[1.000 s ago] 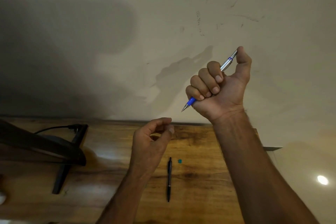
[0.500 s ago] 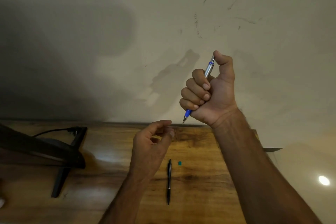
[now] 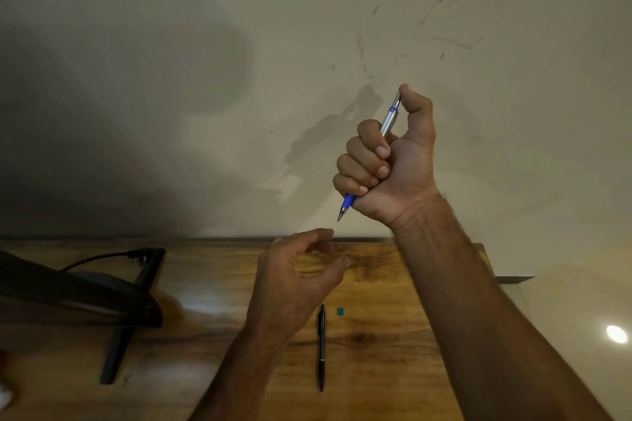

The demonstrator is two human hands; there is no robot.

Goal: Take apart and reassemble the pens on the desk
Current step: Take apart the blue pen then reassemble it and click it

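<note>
My right hand [image 3: 393,164] is raised in front of the wall and fisted around a silver pen with a blue grip [image 3: 388,125]. The thumb rests on the pen's top button and the tip points down and left. My left hand [image 3: 297,273] hovers over the wooden desk [image 3: 393,318] just under that tip, fingers curled and apart, holding nothing. A black pen [image 3: 321,349] lies lengthwise on the desk to the right of my left wrist.
A small teal piece [image 3: 340,311] lies beside the black pen's top. A dark monitor on a black stand [image 3: 119,328] with a cable takes up the desk's left side. The desk's back edge meets a marked beige wall. A light glare spot [image 3: 617,334] shows at the right.
My right hand has come down and to the left, turning the silver pen more upright, so its tip now sits just above my left fingers. The left hand has barely moved.
</note>
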